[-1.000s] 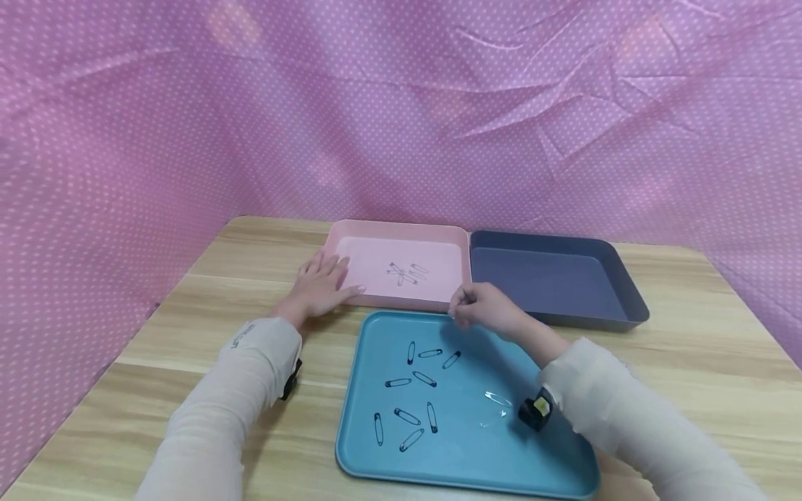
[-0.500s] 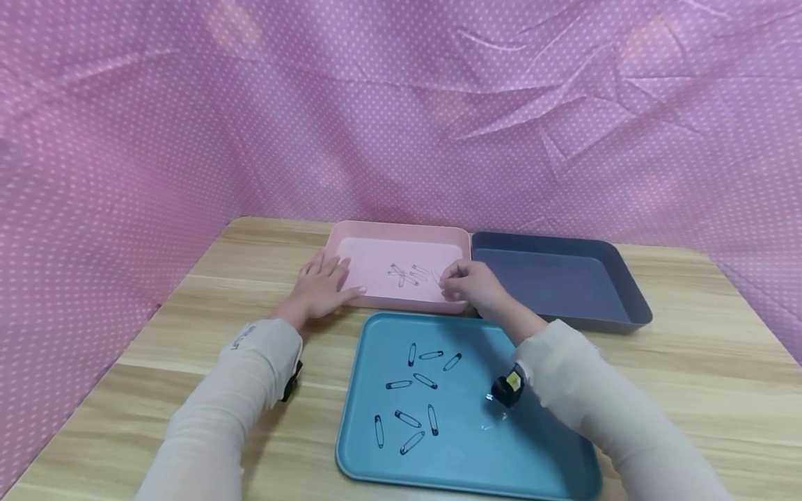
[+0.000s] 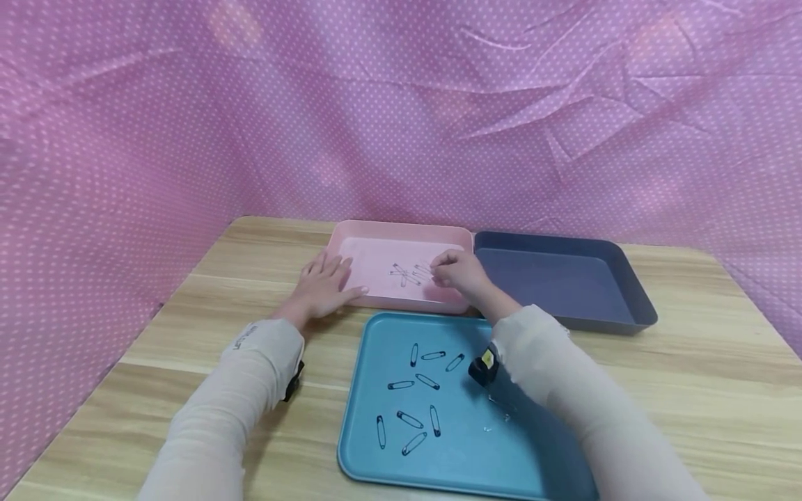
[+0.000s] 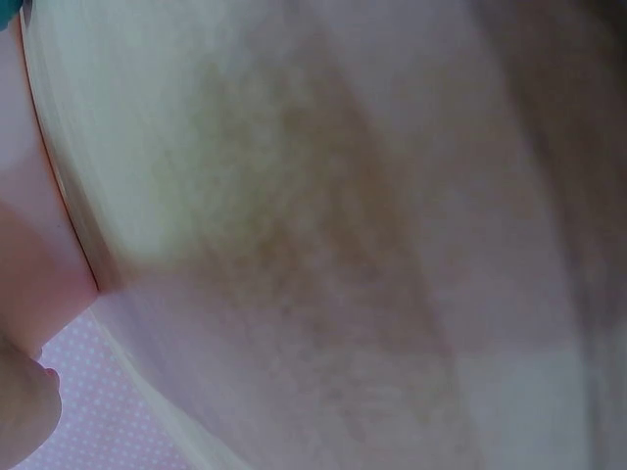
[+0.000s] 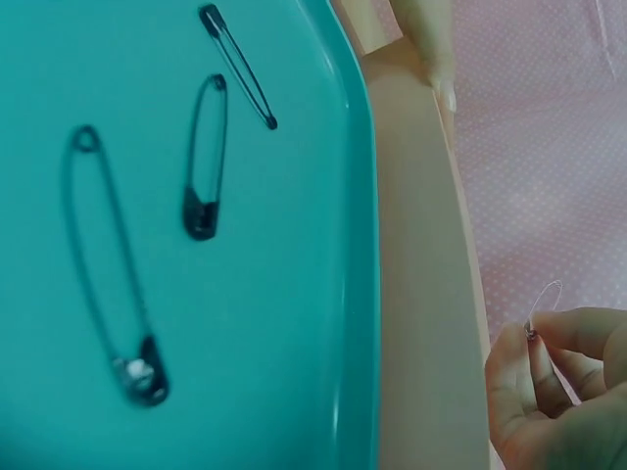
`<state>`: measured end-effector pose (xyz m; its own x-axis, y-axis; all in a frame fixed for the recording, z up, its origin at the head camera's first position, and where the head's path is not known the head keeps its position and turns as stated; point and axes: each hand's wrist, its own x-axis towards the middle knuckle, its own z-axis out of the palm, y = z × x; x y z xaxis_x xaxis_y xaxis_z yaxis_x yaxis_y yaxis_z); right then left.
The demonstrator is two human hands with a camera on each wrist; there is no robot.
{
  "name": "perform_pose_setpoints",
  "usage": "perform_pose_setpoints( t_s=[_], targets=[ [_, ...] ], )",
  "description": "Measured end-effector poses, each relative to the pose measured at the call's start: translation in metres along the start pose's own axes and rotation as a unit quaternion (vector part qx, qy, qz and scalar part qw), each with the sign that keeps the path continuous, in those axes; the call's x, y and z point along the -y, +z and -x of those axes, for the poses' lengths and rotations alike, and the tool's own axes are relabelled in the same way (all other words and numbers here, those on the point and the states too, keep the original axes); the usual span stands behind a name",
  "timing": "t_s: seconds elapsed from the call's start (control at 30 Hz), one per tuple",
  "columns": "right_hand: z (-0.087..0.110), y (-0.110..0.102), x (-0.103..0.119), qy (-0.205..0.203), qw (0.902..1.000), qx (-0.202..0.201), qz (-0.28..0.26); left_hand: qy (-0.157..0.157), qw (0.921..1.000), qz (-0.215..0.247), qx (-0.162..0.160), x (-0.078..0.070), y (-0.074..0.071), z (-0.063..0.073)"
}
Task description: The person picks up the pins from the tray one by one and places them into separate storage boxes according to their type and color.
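My right hand [image 3: 460, 273] hangs over the right part of the pink tray [image 3: 401, 229]. Between thumb and fingertip it pinches a silver safety pin [image 5: 552, 293], whose thin loop sticks out in the right wrist view. Beside the fingertips, several safety pins [image 3: 404, 274] lie in a loose cluster on the tray floor. My left hand [image 3: 321, 289] rests on the pink tray's left front corner, fingers spread. Several black safety pins [image 3: 410, 419] lie scattered on the left half of the teal tray [image 3: 354, 403]. Silver pins [image 3: 501, 403] at its right are partly hidden by the right wrist device.
A dark blue-grey tray [image 3: 551, 278] stands right of the pink one, side by side. The teal tray lies nearer, in front of both. All stand on a wooden table [image 3: 244, 261] with a dotted pink cloth [image 3: 401, 125] behind. The left wrist view mostly holds blurred wood.
My right hand has moved from above the teal tray's far edge, left and forward over the pink tray, carrying a safety pin. My left hand stays in place.
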<state>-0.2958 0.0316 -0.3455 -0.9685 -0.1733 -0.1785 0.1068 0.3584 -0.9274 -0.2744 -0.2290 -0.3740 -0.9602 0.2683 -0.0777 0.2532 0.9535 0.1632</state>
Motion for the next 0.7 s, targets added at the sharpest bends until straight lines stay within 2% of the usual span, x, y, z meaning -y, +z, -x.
perform_pose_setpoints(
  t_s=[0.27, 0.5, 0.7],
  targets=[
    [-0.019, 0.007, -0.003, 0.004, 0.9995, -0.022, -0.023, -0.006, 1.0000, -0.003, 0.006, 0.000, 0.001, -0.002],
    [-0.035, 0.014, -0.005, 0.027, 0.9985, -0.033, -0.034, -0.007, 0.9999, -0.002, 0.009, 0.000, 0.000, -0.002],
    [-0.044, 0.018, -0.008, 0.034, 0.9984, -0.044, -0.005, -0.008, 0.9999, -0.005, 0.010, 0.000, 0.000, -0.001]
  ],
)
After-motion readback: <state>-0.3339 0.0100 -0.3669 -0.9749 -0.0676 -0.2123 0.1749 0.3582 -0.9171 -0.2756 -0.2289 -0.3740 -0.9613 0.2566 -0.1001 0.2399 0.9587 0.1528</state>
